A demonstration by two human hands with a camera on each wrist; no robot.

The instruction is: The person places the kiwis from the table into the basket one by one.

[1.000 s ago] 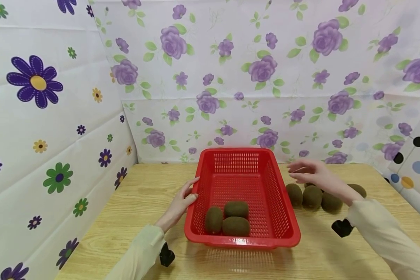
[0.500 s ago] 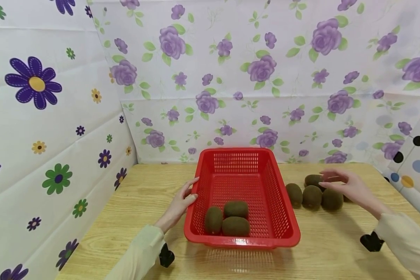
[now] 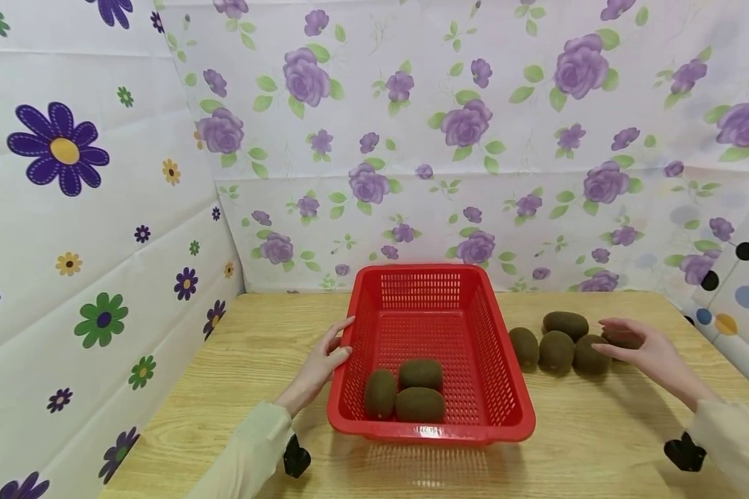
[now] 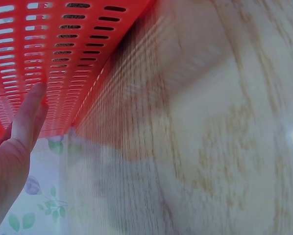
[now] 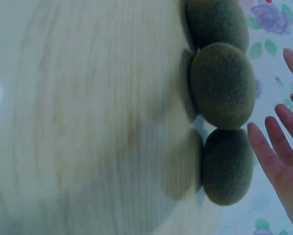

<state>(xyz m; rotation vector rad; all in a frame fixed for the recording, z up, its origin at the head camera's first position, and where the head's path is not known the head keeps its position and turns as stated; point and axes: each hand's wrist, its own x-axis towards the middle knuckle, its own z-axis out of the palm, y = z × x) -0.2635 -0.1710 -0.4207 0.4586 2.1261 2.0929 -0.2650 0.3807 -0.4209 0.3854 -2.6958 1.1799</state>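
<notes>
A red plastic basket [image 3: 424, 431] stands on the wooden table, with three brown kiwis [image 3: 420, 405] lying at its near left. My left hand [image 3: 315, 367] rests against the basket's left side; in the left wrist view its fingers [image 4: 26, 115] lie fairly straight along the perforated outer wall. At the right, my right hand [image 3: 646, 350] hovers over the end of a kiwi group, fingers and thumb apart, partly covering the rightmost kiwi [image 3: 624, 339]. In the right wrist view the spread fingers [image 5: 264, 152] are beside a kiwi [image 5: 228, 166], with nothing held.
Several kiwis stand in a row right of the basket, among them a front kiwi [image 3: 557, 352], and another kiwi [image 3: 565, 324] lies behind them. Flowered cloth [image 3: 412, 138] hangs at the back and sides of the wooden table [image 3: 268, 326].
My right hand has moved right, from beside the basket's right rim across the kiwis to the rightmost one. My left hand, the basket and the kiwis stay in place.
</notes>
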